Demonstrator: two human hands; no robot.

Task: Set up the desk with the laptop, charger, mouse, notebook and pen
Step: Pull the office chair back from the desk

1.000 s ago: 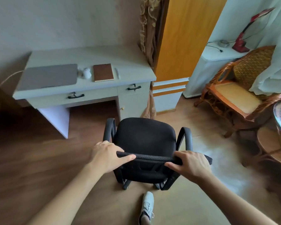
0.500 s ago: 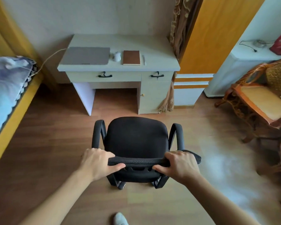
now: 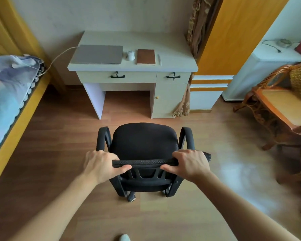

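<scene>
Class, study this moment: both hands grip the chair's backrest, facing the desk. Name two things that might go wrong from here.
1. Pushed in too far, the chair might knock the desk and shift the mouse or pen.
2. The charger cable hangs loose between laptop and bed; a foot or caster could snag it.

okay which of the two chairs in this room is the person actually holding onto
The black office chair facing the desk; the left hand and right hand grip its backrest. The rattan armchair on the right stands untouched.
</scene>
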